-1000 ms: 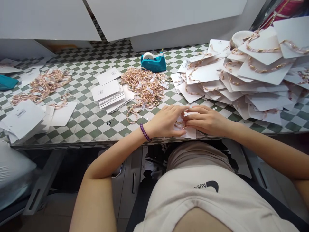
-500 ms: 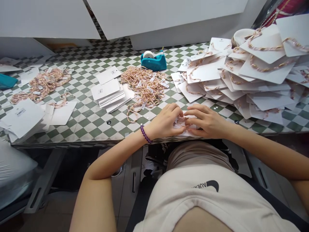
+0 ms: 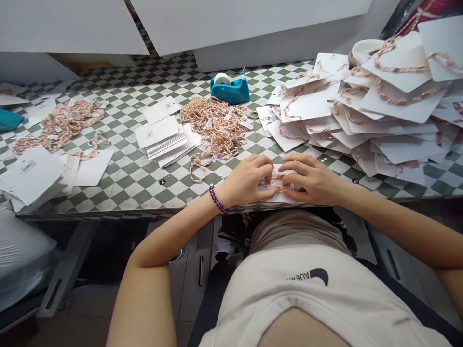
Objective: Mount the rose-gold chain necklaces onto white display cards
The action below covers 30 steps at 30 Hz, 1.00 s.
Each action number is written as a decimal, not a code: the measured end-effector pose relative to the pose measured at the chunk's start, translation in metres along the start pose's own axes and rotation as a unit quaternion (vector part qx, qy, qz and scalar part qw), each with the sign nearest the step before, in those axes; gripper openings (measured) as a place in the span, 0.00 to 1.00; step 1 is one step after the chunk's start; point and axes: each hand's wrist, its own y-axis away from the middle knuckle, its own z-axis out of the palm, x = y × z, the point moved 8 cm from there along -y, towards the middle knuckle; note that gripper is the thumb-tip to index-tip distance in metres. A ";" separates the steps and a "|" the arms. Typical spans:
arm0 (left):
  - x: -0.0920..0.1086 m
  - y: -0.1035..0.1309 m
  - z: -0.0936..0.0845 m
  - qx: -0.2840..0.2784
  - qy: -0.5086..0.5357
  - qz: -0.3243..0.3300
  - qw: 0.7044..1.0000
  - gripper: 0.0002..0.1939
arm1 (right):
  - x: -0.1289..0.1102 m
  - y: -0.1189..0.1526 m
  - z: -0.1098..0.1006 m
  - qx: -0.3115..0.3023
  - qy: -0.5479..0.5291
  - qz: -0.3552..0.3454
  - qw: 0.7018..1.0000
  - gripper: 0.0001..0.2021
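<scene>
A white card (image 3: 278, 196) lies at the table's front edge, with a pink and gold bead strand (image 3: 277, 181) on it. My left hand (image 3: 250, 180), with a purple bead bracelet at the wrist, curls over the card's left side, its fingers closed on the strand. From the right, my right hand (image 3: 310, 179) bends its fingers onto the other part of the strand, fingertips pressing near the card. The fingers partly hide the strand and card. Beyond my left hand is a heap of similar bead strands (image 3: 217, 126) with small tags.
A teal tape dispenser (image 3: 231, 89) stands behind the heap. White cards (image 3: 159, 132) are stacked left of it. Many cards with strands (image 3: 394, 120) are piled at the right. More cards (image 3: 34, 173) and strands (image 3: 72, 120) lie at the far left.
The fingers have spread slightly apart, and more of the card and strand shows between my hands. The view has shifted slightly.
</scene>
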 end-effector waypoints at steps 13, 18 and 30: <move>-0.002 0.001 -0.002 0.033 0.019 0.001 0.999 0.08 | 0.001 0.001 0.004 -0.007 0.020 0.008 1.000 0.13; -0.006 0.003 -0.004 0.015 0.027 -0.033 0.999 0.03 | 0.002 0.002 0.001 0.000 0.038 0.005 0.999 0.07; -0.006 0.004 -0.006 0.027 0.035 -0.033 0.998 0.13 | 0.004 -0.006 0.002 0.023 -0.059 0.041 0.997 0.06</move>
